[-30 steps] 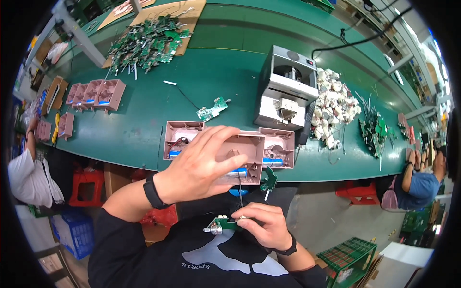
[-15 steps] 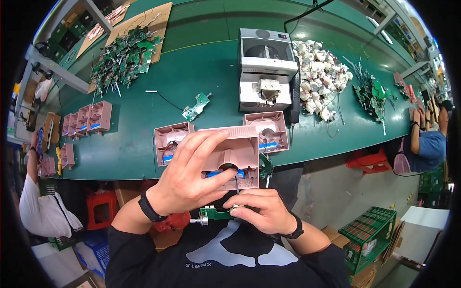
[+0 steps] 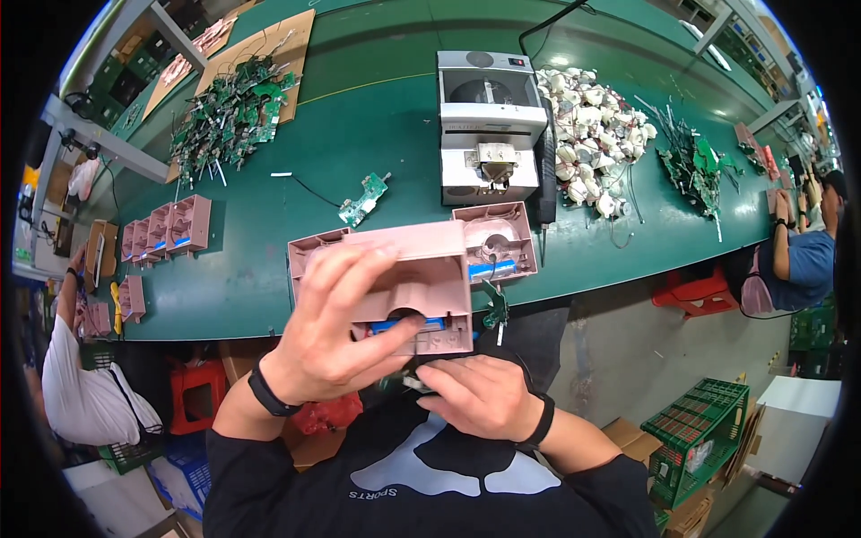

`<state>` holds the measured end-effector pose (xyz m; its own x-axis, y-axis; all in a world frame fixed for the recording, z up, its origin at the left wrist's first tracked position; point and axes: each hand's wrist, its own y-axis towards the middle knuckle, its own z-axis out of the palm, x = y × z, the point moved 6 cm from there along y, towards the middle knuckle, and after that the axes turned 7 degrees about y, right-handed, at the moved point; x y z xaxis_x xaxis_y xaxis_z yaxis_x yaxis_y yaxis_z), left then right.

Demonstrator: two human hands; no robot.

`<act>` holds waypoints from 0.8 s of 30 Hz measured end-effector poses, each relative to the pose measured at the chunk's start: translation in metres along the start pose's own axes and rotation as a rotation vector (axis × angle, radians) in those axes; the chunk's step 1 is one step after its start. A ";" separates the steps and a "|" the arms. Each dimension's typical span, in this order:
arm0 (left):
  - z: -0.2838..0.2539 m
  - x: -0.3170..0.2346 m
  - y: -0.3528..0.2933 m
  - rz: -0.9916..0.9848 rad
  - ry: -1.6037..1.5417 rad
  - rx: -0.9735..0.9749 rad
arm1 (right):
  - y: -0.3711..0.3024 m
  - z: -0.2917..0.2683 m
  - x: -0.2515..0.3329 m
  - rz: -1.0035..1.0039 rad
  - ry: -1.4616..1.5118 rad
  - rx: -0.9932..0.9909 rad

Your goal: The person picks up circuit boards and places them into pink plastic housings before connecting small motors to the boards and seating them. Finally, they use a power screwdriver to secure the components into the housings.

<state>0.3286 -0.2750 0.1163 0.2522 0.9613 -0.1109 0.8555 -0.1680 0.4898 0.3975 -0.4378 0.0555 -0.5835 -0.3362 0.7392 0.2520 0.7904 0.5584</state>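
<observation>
My left hand (image 3: pixel 327 327) grips a pink plastic housing (image 3: pixel 430 240) from its left side, lifted off the table edge and tilted so its hollow faces me. A finger reaches in beside a blue battery cell (image 3: pixel 429 324) lying in it. Just below, my right hand (image 3: pixel 484 394) has its fingers curled at a small green circuit board, mostly hidden now; only a pale connector (image 3: pixel 414 383) shows at the fingertips. Behind the housing, another open pink housing (image 3: pixel 520 235) with a blue cell stands on the table; a third (image 3: pixel 305 255) is partly covered by my left hand.
A grey-white machine (image 3: pixel 489 125) stands ahead, with a pile of white parts (image 3: pixel 596 139) on its right. Circuit boards lie heaped (image 3: pixel 238 117) at far left; a single board (image 3: pixel 365 199) lies nearer. More pink housings (image 3: pixel 170 229) line the left. Co-workers sit on both sides.
The housing has shifted slightly left and tipped, showing more of its top face. My right hand has turned and flattened, and the circuit board beneath has dropped mostly out of sight.
</observation>
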 end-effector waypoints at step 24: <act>0.025 0.019 -0.031 -0.299 -0.006 0.000 | -0.022 0.027 -0.058 0.547 0.116 -0.043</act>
<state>0.3183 -0.2569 0.0769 -0.0084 0.9667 -0.2558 0.8921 0.1228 0.4348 0.4054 -0.4216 -0.0098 -0.2707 0.0606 0.9608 0.5271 0.8445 0.0952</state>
